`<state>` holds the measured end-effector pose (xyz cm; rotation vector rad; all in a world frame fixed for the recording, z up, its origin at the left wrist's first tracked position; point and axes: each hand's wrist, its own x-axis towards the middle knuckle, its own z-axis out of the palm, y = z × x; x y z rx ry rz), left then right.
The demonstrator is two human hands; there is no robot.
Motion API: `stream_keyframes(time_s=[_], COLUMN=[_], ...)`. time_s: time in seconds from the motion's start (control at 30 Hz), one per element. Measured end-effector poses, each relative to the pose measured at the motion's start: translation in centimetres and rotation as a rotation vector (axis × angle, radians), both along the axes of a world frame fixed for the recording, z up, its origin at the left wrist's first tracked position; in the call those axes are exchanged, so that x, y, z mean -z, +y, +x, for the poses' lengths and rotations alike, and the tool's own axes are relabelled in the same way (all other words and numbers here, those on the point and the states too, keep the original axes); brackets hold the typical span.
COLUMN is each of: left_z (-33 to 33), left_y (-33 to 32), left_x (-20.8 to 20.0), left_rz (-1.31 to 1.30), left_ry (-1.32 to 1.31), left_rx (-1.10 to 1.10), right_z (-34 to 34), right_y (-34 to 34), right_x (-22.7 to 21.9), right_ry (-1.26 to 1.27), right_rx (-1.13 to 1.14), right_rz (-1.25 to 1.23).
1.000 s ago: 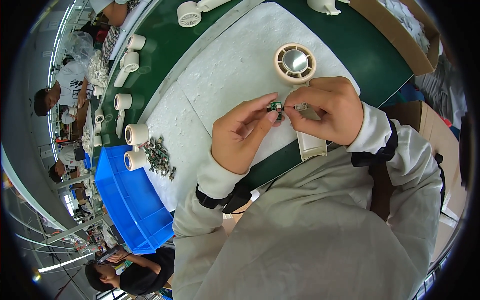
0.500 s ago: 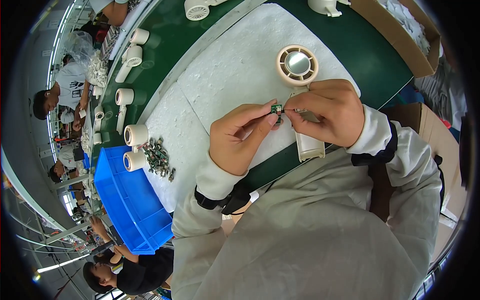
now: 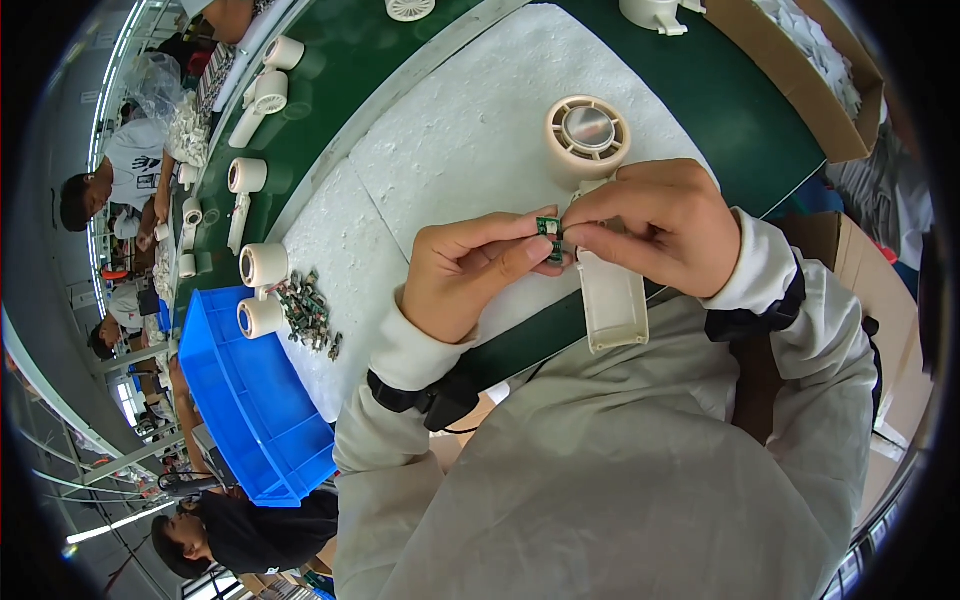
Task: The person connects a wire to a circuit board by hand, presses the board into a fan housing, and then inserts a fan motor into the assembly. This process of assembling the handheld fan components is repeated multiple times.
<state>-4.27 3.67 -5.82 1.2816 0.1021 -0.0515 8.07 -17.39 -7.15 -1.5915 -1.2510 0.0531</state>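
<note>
My left hand pinches a small green circuit board between thumb and fingertips. Close against the board's right edge, my right hand is closed in a pinch on a thin dark wire, mostly covered by the fingers. Under the right hand lies a cream handheld fan, its round head on the white foam sheet. The fan's opened hollow handle reaches toward me past the table edge. The right hand hides the handle's upper part.
A pile of small circuit boards lies left on the foam sheet, beside a blue bin. Several fans stand along the green surface beyond. A cardboard box of white pieces is far right. Other people work at left.
The right fingertips have come closer to the board, so less wire shows. The fan handle's near end has shifted toward me. At lower left, a co-worker's arm has moved.
</note>
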Motion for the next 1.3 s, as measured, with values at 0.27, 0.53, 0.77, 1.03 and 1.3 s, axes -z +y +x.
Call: stream_keyframes(time_s=[0.27, 0.53, 0.77, 1.03, 1.3], left_z=[-0.1, 0.0, -0.4, 0.4, 0.4], left_y=[0.3, -0.1, -0.2, -0.3, -0.3], left_x=[-0.3, 0.1, 0.6, 0.1, 0.6], left_rz=[0.038, 0.113, 0.211, 0.046, 0.078], left_ry=[-0.063, -0.099, -0.111, -0.012, 0.004], left_rx=[0.116, 0.11, 0.028, -0.087, -0.07], right_z=[0.2, 0.4, 0.5, -0.7, 0.2], right_y=[-0.6, -0.5, -0.3, 0.2, 0.4], right_x=[-1.6, 0.2, -0.9, -1.5, -1.2], right_ry=[0.169, 0.136, 0.098, 0.088, -0.209], right_rx=[-0.11, -0.119, -0.11, 0.086, -0.076], right_rz=[-0.15, -0.094, -0.267, -0.226, -0.15])
